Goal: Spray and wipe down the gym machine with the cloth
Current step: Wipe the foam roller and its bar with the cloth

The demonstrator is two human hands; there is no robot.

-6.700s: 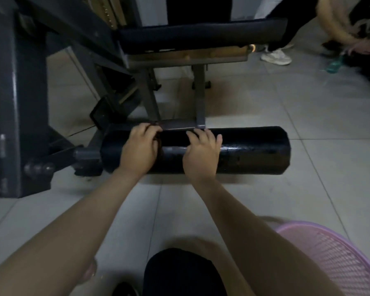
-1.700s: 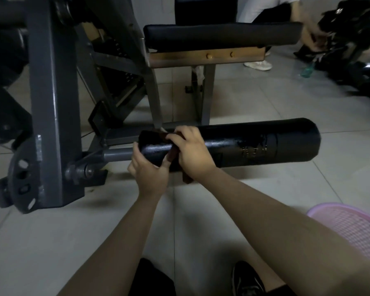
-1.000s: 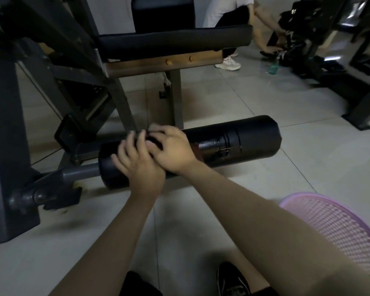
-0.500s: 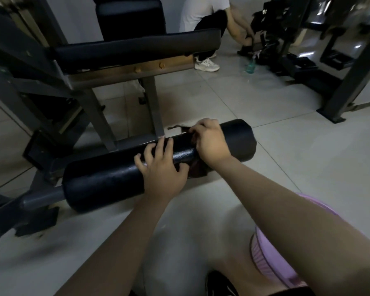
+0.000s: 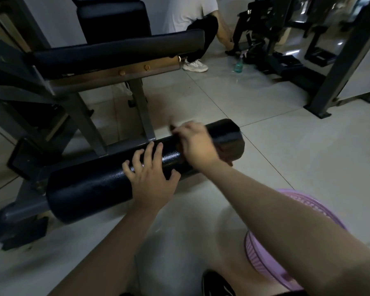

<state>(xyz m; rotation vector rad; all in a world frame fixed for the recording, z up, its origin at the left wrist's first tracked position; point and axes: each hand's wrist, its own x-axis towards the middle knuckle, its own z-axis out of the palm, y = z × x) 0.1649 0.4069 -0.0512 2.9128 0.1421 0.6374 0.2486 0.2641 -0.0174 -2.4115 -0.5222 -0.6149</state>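
Observation:
The gym machine's black padded roller lies low across the middle of the view, fixed to a grey steel frame. My left hand rests on top of the roller with its fingers spread. My right hand is curled over the roller near its right end and grips a dark brown cloth wrapped around the pad. The hand is motion-blurred. The roller's surface shines wet between my hands.
A pink mesh basket stands on the tiled floor at the lower right, partly behind my right forearm. The machine's padded seat is above the roller. A crouching person, a green spray bottle and other machines are at the back right.
My right hand has slid the cloth rightward along the roller toward its end. My left hand stays resting on the pad, fingers spread. The view has shifted right.

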